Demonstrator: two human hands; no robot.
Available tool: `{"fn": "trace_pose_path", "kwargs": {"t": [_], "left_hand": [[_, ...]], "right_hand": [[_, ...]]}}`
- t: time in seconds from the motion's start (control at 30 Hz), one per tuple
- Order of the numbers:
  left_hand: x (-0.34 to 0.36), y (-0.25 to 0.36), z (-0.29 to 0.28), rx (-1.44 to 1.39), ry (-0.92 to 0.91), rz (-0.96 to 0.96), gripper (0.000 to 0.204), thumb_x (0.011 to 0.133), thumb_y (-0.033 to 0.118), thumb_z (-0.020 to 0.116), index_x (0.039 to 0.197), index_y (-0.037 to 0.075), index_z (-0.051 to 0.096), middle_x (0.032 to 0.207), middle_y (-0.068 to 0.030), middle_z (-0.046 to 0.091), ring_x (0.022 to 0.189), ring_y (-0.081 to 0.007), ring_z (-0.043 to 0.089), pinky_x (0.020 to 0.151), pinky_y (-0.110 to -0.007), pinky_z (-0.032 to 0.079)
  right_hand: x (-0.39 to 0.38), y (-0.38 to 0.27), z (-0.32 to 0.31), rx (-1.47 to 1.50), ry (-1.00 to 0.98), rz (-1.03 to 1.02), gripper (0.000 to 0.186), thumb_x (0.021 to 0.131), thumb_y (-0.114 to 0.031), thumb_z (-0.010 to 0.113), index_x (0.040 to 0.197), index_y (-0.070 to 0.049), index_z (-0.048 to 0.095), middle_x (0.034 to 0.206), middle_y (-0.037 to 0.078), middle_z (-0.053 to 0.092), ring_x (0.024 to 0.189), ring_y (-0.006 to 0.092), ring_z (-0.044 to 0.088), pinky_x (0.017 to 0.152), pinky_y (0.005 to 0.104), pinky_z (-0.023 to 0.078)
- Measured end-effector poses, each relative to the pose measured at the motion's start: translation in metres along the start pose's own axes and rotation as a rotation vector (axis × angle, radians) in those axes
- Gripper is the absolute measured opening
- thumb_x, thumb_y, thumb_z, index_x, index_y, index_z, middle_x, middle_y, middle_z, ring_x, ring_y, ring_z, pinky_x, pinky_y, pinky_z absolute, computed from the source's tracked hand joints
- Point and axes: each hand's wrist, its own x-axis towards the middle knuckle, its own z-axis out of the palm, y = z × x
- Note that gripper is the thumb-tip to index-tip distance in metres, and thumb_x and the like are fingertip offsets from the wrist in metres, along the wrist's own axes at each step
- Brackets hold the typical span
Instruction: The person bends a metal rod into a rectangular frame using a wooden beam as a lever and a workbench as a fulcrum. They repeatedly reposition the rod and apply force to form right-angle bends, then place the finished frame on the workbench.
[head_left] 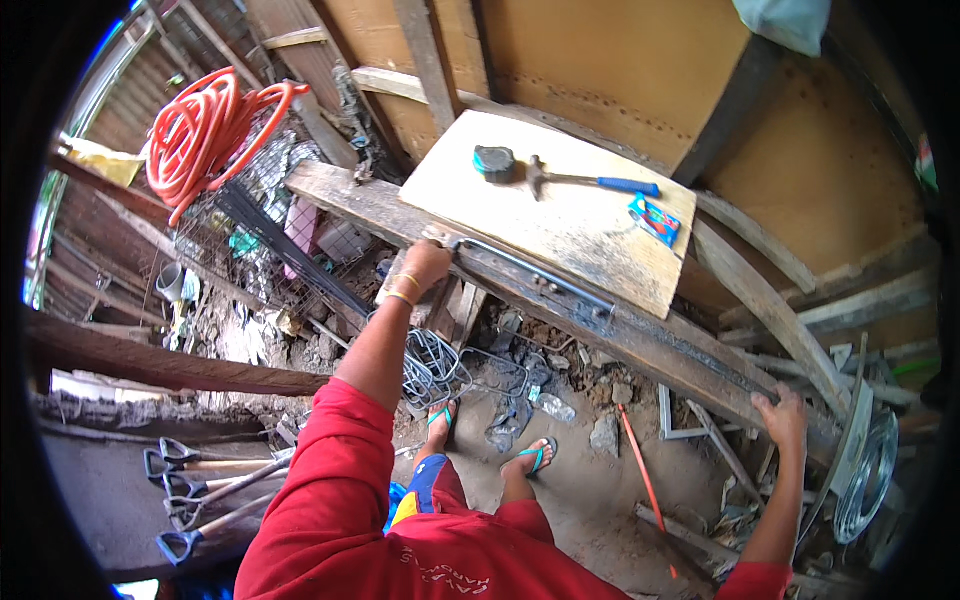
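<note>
A heavy wooden beam (620, 340) crosses in front of me, sloping down to the right. My left hand (428, 262) is closed around the near-left end of a metal bar with a bent end (530, 270), which lies along the beam's top. That bar reaches a small dark metal fixture (598, 312) on the beam. From there a thin dark steel rod (700, 356) runs along the wood to my right hand (784, 416), whose fingers close on its far end. Behind the beam, a wooden board (560, 220) carries a blue-handled hammer (590, 182), a tape measure (494, 163) and a small blue-red packet (655, 220).
Bent steel wire pieces (430, 368) lie below the beam by my feet. A red hose coil (195, 140) sits on a wire cage at the left; several shovels (190, 490) lie lower left. Rubble, an orange rod (645, 475) and a wire coil (868, 478) are at the right.
</note>
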Motion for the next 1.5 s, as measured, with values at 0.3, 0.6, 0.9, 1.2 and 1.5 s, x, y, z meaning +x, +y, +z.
{"fn": "trace_pose_path", "kwargs": {"t": [0.3, 0.6, 0.9, 1.2, 1.5], "left_hand": [[-0.003, 0.0, 0.019, -0.6, -0.05, -0.249, 0.047, 0.092, 0.04, 0.064, 0.111, -0.003, 0.068, 0.096, -0.0163, 0.072, 0.079, -0.0335, 0.07, 0.073, -0.042, 0.056], [-0.018, 0.024, 0.01, -0.973, -0.207, -0.446, 0.025, 0.094, 0.033, 0.063, 0.096, 0.008, 0.065, 0.072, -0.0055, 0.063, 0.054, -0.018, 0.06, 0.051, -0.035, 0.052], [0.0, 0.003, 0.023, -0.894, -0.205, -0.536, 0.029, 0.092, 0.035, 0.065, 0.097, 0.006, 0.066, 0.075, -0.0096, 0.067, 0.057, -0.0201, 0.063, 0.052, -0.039, 0.054], [-0.011, 0.006, 0.026, -0.914, -0.132, -0.408, 0.032, 0.092, 0.043, 0.066, 0.083, 0.013, 0.06, 0.067, -0.0014, 0.054, 0.057, -0.0166, 0.056, 0.054, -0.038, 0.054], [-0.028, 0.021, 0.024, -0.957, -0.11, -0.413, 0.029, 0.091, 0.041, 0.068, 0.087, 0.013, 0.061, 0.068, 0.0004, 0.053, 0.057, -0.0155, 0.055, 0.054, -0.037, 0.055]], "right_hand": [[0.004, 0.032, 0.051, 0.148, -0.13, 0.101, 0.053, 0.078, -0.044, 0.081, 0.103, 0.003, 0.07, 0.104, 0.028, 0.071, 0.099, 0.0446, 0.067, 0.086, 0.0483, 0.052], [-0.002, 0.05, 0.08, 0.254, -0.005, 0.011, 0.047, 0.075, -0.038, 0.084, 0.097, 0.0, 0.07, 0.094, 0.025, 0.071, 0.09, 0.0434, 0.067, 0.08, 0.0472, 0.053], [0.008, 0.038, 0.087, 0.23, 0.035, -0.13, 0.038, 0.073, -0.03, 0.085, 0.09, 0.0, 0.068, 0.097, 0.019, 0.066, 0.095, 0.0415, 0.062, 0.085, 0.0488, 0.049], [0.0, 0.033, 0.106, 0.258, 0.185, -0.176, 0.035, 0.071, -0.023, 0.086, 0.091, -0.001, 0.068, 0.101, 0.015, 0.063, 0.099, 0.0386, 0.06, 0.089, 0.0477, 0.048], [-0.001, 0.035, 0.113, 0.39, 0.153, -0.124, 0.031, 0.073, -0.019, 0.086, 0.093, -0.002, 0.069, 0.1, 0.015, 0.062, 0.095, 0.0376, 0.059, 0.085, 0.0472, 0.048]]}}
